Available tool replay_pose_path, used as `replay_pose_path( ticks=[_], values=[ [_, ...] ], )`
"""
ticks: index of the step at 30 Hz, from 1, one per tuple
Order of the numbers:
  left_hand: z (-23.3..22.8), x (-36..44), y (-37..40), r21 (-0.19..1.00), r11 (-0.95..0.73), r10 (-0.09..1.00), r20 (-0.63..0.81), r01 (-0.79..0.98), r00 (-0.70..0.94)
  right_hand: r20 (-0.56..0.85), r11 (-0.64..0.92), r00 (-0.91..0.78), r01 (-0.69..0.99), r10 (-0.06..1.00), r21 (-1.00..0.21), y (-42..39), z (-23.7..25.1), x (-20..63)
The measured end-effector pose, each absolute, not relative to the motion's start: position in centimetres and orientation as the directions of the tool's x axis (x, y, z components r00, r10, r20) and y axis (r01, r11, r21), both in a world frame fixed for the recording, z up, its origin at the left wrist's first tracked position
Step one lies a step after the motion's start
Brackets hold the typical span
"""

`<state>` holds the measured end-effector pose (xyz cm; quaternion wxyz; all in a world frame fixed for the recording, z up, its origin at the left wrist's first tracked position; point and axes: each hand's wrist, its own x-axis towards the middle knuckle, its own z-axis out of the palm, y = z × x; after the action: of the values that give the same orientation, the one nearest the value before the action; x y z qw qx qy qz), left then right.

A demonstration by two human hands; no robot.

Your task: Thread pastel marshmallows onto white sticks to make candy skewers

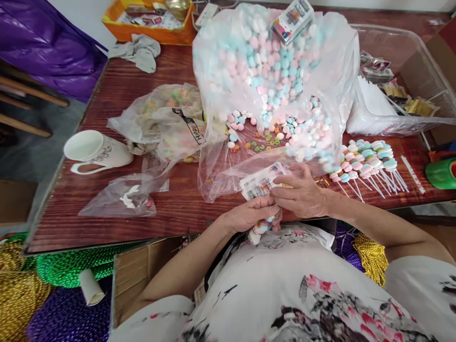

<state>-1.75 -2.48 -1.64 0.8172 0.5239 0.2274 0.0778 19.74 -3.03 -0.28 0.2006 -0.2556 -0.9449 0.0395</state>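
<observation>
At the table's front edge my left hand (251, 214) is closed around a candy stick (261, 228), whose pastel candies poke out below the fingers. Just above, a white printed packet (259, 184) with coloured lettering sticks out from between my hands. My right hand (302, 192) pinches the near end of this packet, its fingertips close to the left thumb. Whether the packet is joined to the candy stick is hidden by the fingers. Beyond the hands lies a big clear bag (228, 61) of pink, blue and white candies, spilling toward me beside small ring candies (254, 146).
Finished-looking candy sticks (366, 159) lie piled at right, near a green tape roll (441, 173) and a clear plastic bin (395, 38). A white mug (96, 151), a second candy bag (171, 118) and an orange box (149, 31) stand left. A small box (292, 20) rests on the big bag.
</observation>
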Motion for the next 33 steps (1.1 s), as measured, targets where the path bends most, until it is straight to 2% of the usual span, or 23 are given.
replay_pose_path(
  ticks=[2, 3, 5, 6, 7, 8, 10, 12, 13, 15, 17, 18, 19, 20, 22, 24, 26, 27, 29, 31, 33],
  values=[
    [-1.6, -1.5, -2.7, 0.96, 0.057, 0.508, -0.265, 0.275, 0.82, 0.293, 0.79, -0.734, 0.573, 0.613, -0.219, -3.3, -0.8, 19.0],
    [-1.6, -1.4, -2.9, 0.909, -0.163, 0.601, -0.217, 0.385, 0.769, 0.238, 0.732, -0.692, 0.635, 0.681, -0.249, -3.4, -1.1, 18.6],
    [-1.7, -1.3, -3.3, 0.674, -0.464, 0.729, -0.078, 0.575, 0.68, 0.128, 0.614, -0.609, 0.722, 0.783, -0.32, -3.5, -1.6, 18.2],
    [-1.8, -1.3, -3.4, 0.575, -0.523, 0.756, -0.026, 0.629, 0.654, 0.094, 0.568, -0.575, 0.747, 0.813, -0.345, -3.6, -1.7, 18.1],
    [-1.8, -1.3, -3.4, 0.525, -0.544, 0.769, 0.001, 0.654, 0.639, 0.097, 0.543, -0.547, 0.763, 0.832, -0.352, -3.7, -1.8, 18.0],
    [-1.9, -1.4, -3.4, 0.53, -0.538, 0.775, 0.007, 0.655, 0.632, 0.143, 0.537, -0.522, 0.775, 0.841, -0.333, -3.9, -1.8, 18.1],
    [-2.0, -1.7, -3.1, 0.677, -0.437, 0.781, -0.042, 0.592, 0.624, 0.31, 0.574, -0.501, 0.786, 0.808, -0.227, -4.4, -1.8, 18.4],
    [-2.1, -2.1, -2.6, 0.871, -0.163, 0.74, -0.203, 0.463, 0.641, 0.455, 0.64, -0.537, 0.761, 0.711, -0.103, -5.2, -1.9, 18.8],
    [-2.2, -2.3, -2.4, 0.918, 0.018, 0.67, -0.304, 0.395, 0.677, 0.501, 0.678, -0.564, 0.732, 0.656, -0.064, -5.6, -2.1, 19.1],
    [-2.3, -2.5, -2.1, 0.885, 0.337, 0.451, -0.45, 0.32, 0.77, 0.566, 0.756, -0.609, 0.653, 0.555, -0.039, -6.3, -2.8, 19.4],
    [-2.5, -2.5, -2.0, 0.818, 0.474, 0.27, -0.488, 0.326, 0.83, 0.588, 0.796, -0.624, 0.603, 0.514, -0.055, -6.9, -3.7, 19.5],
    [-2.6, -2.4, -1.9, 0.816, 0.462, 0.235, -0.49, 0.347, 0.84, 0.571, 0.792, -0.622, 0.605, 0.535, -0.083, -7.0, -4.2, 19.4],
    [-2.7, -2.2, -1.9, 0.841, 0.391, 0.251, -0.488, 0.373, 0.836, 0.533, 0.768, -0.61, 0.628, 0.587, -0.128, -7.2, -4.7, 19.3],
    [-2.8, -2.1, -2.0, 0.878, 0.259, 0.318, -0.471, 0.402, 0.823, 0.48, 0.725, -0.583, 0.663, 0.656, -0.185, -7.4, -5.1, 19.1],
    [-3.0, -1.6, -2.4, 0.879, -0.125, 0.514, -0.34, 0.46, 0.788, 0.369, 0.587, -0.472, 0.74, 0.801, -0.329, -7.8, -5.8, 18.5],
    [-3.3, -1.3, -3.0, 0.735, -0.46, 0.627, -0.127, 0.498, 0.768, 0.27, 0.434, -0.343, 0.772, 0.9, -0.464, -8.4, -6.0, 18.0],
    [-3.6, -1.0, -3.5, 0.609, -0.616, 0.64, 0.017, 0.5, 0.768, 0.206, 0.325, -0.252, 0.767, 0.946, -0.554, -9.1, -6.0, 17.9],
    [-3.8, -0.9, -3.7, 0.591, -0.637, 0.641, 0.051, 0.494, 0.766, 0.196, 0.291, -0.216, 0.763, 0.956, -0.578, -9.4, -5.9, 18.2],
    [-4.0, -0.7, -3.7, 0.652, -0.582, 0.682, 0.066, 0.486, 0.728, 0.228, 0.225, -0.109, 0.78, 0.968, -0.584, -9.7, -5.7, 19.7],
    [-4.1, -0.6, -3.5, 0.786, -0.408, 0.762, 0.013, 0.465, 0.647, 0.291, 0.104, 0.074, 0.828, 0.954, -0.55, -9.8, -5.8, 22.2],
    [-4.0, -0.5, -3.3, 0.905, -0.139, 0.829, -0.117, 0.403, 0.547, 0.325, -0.058, 0.244, 0.87, 0.913, -0.49, -9.7, -6.2, 24.8]
  ],
)
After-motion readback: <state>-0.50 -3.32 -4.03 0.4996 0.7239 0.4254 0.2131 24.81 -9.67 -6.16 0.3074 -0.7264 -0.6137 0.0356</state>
